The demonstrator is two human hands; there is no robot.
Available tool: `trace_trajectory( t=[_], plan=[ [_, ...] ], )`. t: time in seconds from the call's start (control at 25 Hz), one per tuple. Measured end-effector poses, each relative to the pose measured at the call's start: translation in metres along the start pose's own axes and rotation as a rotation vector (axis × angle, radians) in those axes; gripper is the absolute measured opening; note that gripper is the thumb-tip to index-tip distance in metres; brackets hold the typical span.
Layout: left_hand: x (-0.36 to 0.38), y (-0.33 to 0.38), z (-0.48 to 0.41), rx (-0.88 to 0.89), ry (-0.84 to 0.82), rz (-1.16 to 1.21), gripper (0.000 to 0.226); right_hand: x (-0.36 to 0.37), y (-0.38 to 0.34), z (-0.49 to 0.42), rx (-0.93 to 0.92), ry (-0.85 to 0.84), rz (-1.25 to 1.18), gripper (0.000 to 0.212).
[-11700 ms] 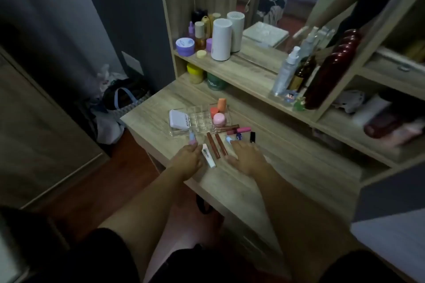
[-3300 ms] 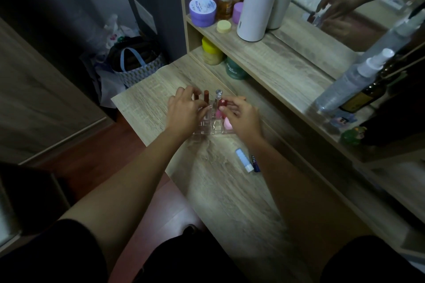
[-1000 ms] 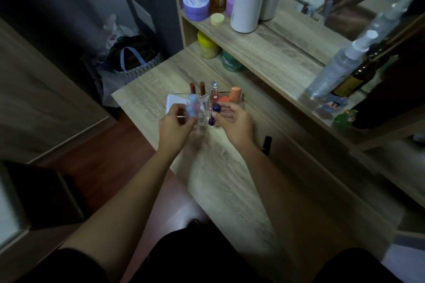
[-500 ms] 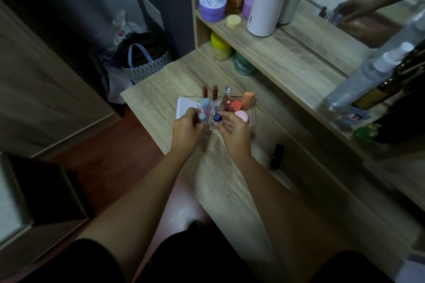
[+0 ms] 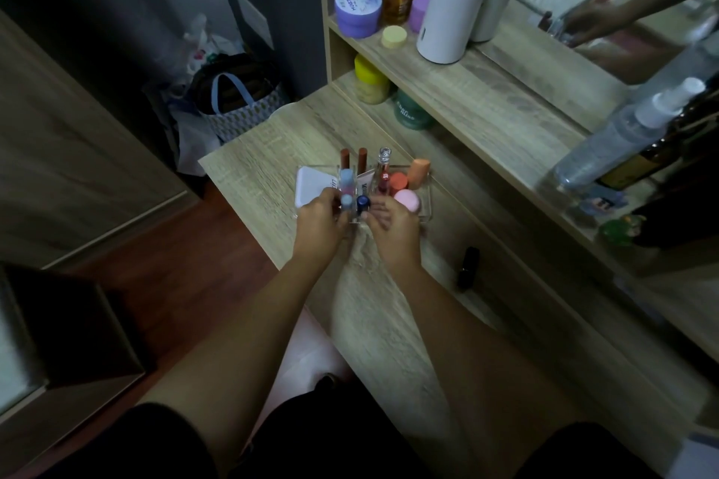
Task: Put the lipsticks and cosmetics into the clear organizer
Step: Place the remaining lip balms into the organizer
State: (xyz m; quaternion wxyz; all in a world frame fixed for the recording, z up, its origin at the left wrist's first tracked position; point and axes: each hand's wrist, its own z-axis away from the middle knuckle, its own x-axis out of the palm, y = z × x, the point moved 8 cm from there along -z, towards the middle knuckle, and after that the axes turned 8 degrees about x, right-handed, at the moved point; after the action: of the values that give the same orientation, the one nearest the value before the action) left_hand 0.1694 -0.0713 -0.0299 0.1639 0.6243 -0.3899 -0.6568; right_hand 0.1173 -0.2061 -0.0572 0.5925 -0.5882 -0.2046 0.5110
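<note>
On surface, near front edge: clear organizer, holding upright lipsticks and cosmetics.
Left hand: fingertips pinching light-blue capped tube in a front compartment.
Right hand: fingertips at dark-blue capped tube, front compartment; grip cannot be confirmed.
Outside organizer: black lipstick, lying on surface right of right hand, well apart.

Hands at organizer (perhaps touching)
</note>
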Motion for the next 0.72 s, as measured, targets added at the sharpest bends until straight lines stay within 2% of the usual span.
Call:
trace_trajectory(
  t=[0.2, 0.32, 0.4, 0.52, 0.64, 0.72],
  plan=[
    [-0.011, -0.003, 0.011, -0.049, 0.106, 0.065, 0.025, -0.011, -0.003, 0.002, 0.018, 0.057, 0.068, 0.03],
    [-0.006, -0.005, 0.03, -0.072, 0.171, 0.099, 0.019, -0.033, 0.003, 0.012, 0.056, 0.176, 0.196, 0.027],
    [0.016, 0.002, 0.044, -0.02, 0.069, 0.065, 0.017, -0.052, 0.011, 0.023, 0.073, 0.249, 0.282, 0.025],
    [0.05, 0.015, 0.059, 0.158, -0.143, -0.059, 0.027, -0.079, 0.022, 0.032, 0.086, 0.353, 0.424, 0.03],
    [0.071, 0.023, 0.072, 0.362, -0.263, -0.178, 0.04, -0.111, 0.043, 0.044, 0.261, 0.519, 0.513, 0.044],
    [0.076, 0.021, 0.072, 0.42, -0.283, -0.238, 0.045, -0.121, 0.06, 0.048, 0.396, 0.518, 0.558, 0.051]
  ],
)
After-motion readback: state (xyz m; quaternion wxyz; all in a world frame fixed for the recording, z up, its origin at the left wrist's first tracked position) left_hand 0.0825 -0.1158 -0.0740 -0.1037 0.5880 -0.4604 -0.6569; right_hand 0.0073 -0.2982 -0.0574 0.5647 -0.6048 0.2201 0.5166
